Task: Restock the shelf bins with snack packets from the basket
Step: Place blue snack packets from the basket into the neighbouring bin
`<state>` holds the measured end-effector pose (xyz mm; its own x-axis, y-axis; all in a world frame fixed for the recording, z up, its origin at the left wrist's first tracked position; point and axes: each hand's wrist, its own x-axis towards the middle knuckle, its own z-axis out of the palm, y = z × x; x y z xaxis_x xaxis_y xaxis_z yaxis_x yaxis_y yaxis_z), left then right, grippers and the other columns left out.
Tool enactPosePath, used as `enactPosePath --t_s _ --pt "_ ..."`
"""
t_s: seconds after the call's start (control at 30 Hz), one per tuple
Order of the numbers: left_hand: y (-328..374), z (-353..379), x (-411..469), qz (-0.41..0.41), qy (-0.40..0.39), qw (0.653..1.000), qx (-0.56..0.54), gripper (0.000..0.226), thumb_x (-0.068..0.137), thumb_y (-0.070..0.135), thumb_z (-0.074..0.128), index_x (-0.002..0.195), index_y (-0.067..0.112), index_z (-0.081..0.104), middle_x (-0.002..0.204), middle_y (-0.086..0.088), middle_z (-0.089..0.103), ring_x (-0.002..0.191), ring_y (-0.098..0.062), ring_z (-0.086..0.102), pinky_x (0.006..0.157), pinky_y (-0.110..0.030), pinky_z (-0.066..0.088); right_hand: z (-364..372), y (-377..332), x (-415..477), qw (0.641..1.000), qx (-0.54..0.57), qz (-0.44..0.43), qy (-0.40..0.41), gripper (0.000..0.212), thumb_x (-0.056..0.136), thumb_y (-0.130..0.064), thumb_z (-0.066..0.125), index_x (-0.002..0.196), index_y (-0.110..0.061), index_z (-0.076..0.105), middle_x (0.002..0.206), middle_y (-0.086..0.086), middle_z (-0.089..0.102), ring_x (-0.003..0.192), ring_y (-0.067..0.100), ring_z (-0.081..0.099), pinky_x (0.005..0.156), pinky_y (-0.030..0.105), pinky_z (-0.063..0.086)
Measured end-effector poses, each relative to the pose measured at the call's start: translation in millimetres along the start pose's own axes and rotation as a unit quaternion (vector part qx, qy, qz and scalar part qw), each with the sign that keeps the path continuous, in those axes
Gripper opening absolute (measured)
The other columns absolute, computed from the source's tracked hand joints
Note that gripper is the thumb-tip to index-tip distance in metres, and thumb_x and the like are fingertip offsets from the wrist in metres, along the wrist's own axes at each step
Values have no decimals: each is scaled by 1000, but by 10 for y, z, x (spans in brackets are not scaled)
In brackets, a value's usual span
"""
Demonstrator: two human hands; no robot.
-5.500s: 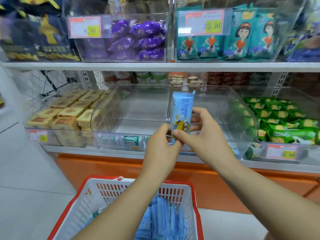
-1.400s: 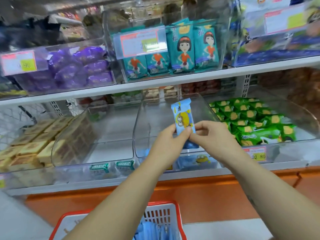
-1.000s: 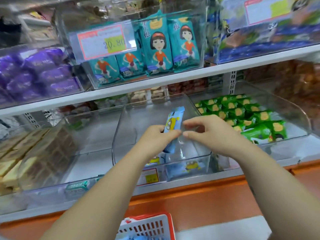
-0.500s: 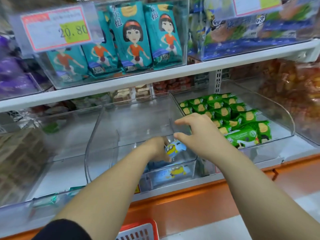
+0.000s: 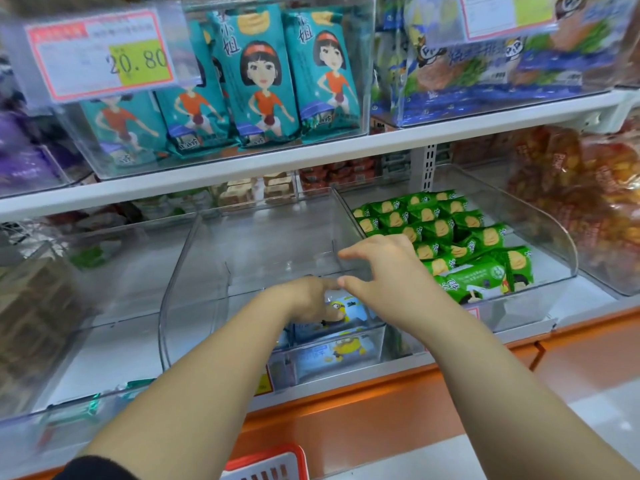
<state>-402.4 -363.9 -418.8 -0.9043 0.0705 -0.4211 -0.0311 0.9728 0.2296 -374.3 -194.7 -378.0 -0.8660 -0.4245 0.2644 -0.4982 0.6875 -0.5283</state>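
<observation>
While left hand (image 5: 304, 299) pinches blue snack packet (image 5: 349, 308) low at front of clear bin (image 5: 180, 271), right hand (image 5: 381, 278) hovers just above, thumb and forefinger spread, grasping nothing.

Progress: early, by my reckoning. One more blue packet visible through bin's front wall, under held one; much room behind. Basket (image 5: 273, 464) below bin (only red rim shows, contents unseen).

Writing: price tag (image 5: 104, 53) above-left of bin reads 20.80. Teal packets (image 5: 263, 81) above bin carry Chinese characters, cartoon girl. Blue packets show yellow goggled figure; small print unreadable. Green packets (image 5: 450, 233) right of bin.
</observation>
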Motion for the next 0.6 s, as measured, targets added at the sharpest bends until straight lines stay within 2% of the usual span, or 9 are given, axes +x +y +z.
enactPosePath --t_s 0.17,0.27,0.4,0.53,0.6 --pt "107 152 59 60 20 998 30 45 94 24 64 137 18 50 136 -5 54 118 -23 54 92 -28 41 -9 -1 6 1000 -4 -2 2 47 92 -36 66 137 -27 55 136 -6 52 136 15 23 108 28 26" --pt "103 176 90 59 21 997 53 40 95 21 63 133 18 52 134 -7 55 118 -25 53 93 -31 41 -3 -3 2 1000 -8 -1 4 47 92 -37 65 137 -28 55 136 -6 52 136 16 24 108 28 25" --pt "126 238 150 61 31 995 66 32 95 18 61 127 12 56 126 -12 59 113 -28 56 83 -28 37 9 25 3 1000 -7 -1 4 48 92 -37 66 137 -28 56 135 -6 53 135 15 23 106 26 24" --pt "119 239 175 58 26 996 59 33 96 16 59 129 12 55 127 -12 59 114 -29 56 83 -27 38 22 10 13 1000 -3 -2 4 47 92 -36 66 137 -28 56 136 -6 53 135 17 23 108 28 25" --pt "97 202 172 58 17 996 61 40 96 20 61 135 15 53 133 -8 56 119 -26 55 89 -26 40 20 9 29 1000 -4 2 8 47 92 -36 66 137 -28 56 136 -6 52 135 18 25 109 31 27"
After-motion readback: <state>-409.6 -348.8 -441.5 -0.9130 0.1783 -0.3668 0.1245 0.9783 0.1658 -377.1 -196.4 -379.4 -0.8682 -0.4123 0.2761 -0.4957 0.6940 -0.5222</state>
